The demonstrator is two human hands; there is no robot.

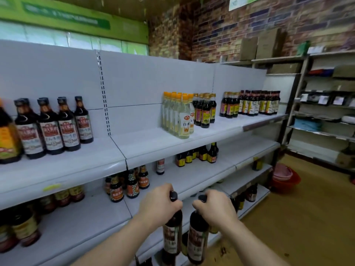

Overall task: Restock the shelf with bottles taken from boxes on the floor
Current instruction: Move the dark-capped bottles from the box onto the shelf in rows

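1. Grips a dark bottle [172, 237] by the neck with the left hand [159, 206], curled tight just under the black cap
2. Grips a second dark bottle [197, 239] the same way with the right hand [215, 210], likewise wrapped round the neck below the cap
3. Holds both upright and side by side, close together though apparently not touching, low in the view in front of the lower tiers of the shelf [149, 148], not yet standing on any board
4. Looks like glass filled with dark sauce: probably heavy for its size, stiff, breakable and smooth enough to slip, though not provable from here
5. Suits a neck grip for carrying, thanks to the flare of the shoulder below each fist
6. Calls for a hold round the labelled body or under the base when setting down, and for care against knocking the two together
7. Shows matching bottles [67, 127] with the same pale label on the top tier at the left, beside a bare stretch of board to their right; seems the likely home for this pair
8. Shows clear bottles [180, 116] with orange caps further right on that tier, then more dark ones beyond
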